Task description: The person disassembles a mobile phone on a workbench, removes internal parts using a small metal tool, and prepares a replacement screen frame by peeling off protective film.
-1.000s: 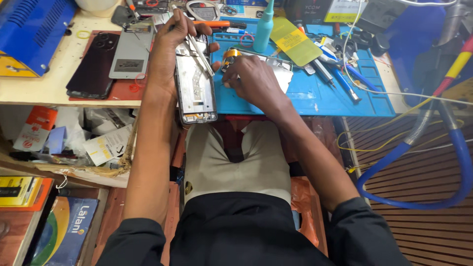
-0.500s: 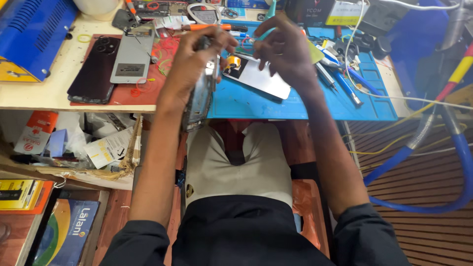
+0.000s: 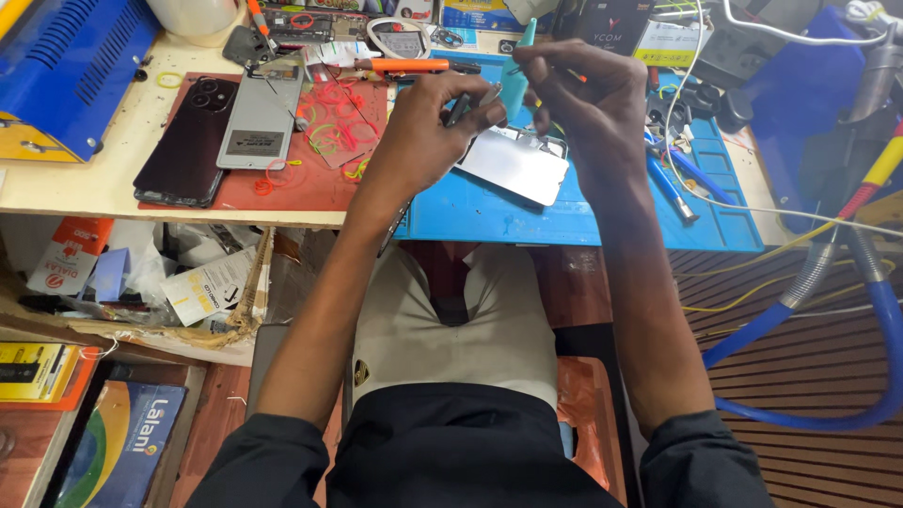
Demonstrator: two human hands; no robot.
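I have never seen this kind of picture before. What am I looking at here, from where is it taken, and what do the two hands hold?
The picture comes from a camera worn on a person's head, looking down at their own arms, lap and workbench. There is no machine, only two bare hands. The left hand is raised above the bench and grips a slim dark part, seen edge-on; what it is exactly I cannot tell. The right hand pinches a thin tool with an orange tip beside it. Below them lies a blue work mat with a silver metal plate on it. To the left, a red mat carries a dark phone, a grey back cover and loose rubber bands.
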